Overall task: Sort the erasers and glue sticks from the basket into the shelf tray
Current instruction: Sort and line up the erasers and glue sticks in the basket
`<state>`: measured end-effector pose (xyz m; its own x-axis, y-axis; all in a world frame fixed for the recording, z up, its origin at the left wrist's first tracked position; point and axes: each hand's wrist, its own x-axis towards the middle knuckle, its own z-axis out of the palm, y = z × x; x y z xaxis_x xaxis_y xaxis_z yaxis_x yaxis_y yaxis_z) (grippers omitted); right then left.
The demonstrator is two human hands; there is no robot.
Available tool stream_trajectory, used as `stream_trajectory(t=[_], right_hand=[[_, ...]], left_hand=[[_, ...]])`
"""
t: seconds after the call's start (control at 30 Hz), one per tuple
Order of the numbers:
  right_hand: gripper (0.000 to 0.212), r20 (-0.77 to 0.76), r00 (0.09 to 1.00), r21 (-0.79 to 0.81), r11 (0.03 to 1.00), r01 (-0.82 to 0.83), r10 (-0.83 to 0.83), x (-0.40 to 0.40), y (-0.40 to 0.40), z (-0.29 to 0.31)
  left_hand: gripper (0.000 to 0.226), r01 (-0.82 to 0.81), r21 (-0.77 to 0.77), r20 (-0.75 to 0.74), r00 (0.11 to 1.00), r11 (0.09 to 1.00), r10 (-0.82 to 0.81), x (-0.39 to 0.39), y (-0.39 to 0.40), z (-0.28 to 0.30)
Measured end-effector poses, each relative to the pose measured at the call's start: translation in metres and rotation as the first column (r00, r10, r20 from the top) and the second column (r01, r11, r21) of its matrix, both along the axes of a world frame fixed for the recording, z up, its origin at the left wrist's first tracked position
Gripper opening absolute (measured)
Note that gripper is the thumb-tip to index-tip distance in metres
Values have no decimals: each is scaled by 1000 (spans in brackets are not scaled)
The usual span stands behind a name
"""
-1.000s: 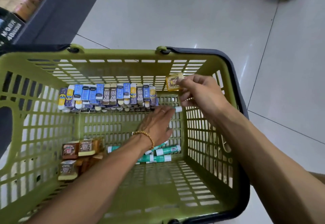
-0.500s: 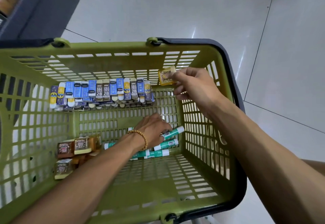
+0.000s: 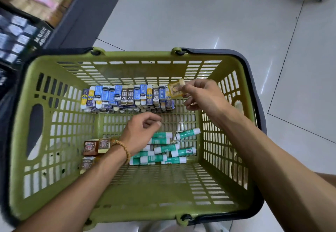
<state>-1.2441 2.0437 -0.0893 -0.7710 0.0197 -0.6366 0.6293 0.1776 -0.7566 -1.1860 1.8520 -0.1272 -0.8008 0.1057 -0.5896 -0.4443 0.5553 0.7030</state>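
green slatted basket [image 3: 127, 191] on pale floor tiles [image 3: 200, 22]. row of blue and brown erasers [image 3: 127, 95] along its far wall, some marked "2b". green-and-white glue sticks [image 3: 163, 150] piled mid-floor. right hand [image 3: 205, 95] pinches a yellow packet [image 3: 175, 90]; left hand [image 3: 141, 131] loosely curled, holding nothing.

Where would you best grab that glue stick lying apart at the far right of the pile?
Pinch the glue stick across its green middle, coming from above. It lies flat and slightly apart from the others, so fingers fit on both long sides.
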Motion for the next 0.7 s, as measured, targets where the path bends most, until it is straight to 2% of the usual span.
stream_trajectory(t=[0.17, 0.3, 0.5, 0.7], right_hand=[[17, 11, 998, 7, 998, -56, 56, -3, -12, -1], [18, 41, 983, -28, 984, -177, 178, -6, -29, 3], [13, 0, 931, -70, 929, -364, 365, -8, -84, 7], [18, 44, 787, -20, 788, -616, 616, 22, -145, -23]], left_hand=[[14, -148, -25, 33, 988, 989, 149, 18, -21, 16], [11, -355, 11, 24, 935, 935, 355, 36, -32, 33], [15, -650, 157, -62, 744, 743, 665, 66, -65, 91], [14, -833, 164, -157, 507, 529, 847, 112, -93, 131]])
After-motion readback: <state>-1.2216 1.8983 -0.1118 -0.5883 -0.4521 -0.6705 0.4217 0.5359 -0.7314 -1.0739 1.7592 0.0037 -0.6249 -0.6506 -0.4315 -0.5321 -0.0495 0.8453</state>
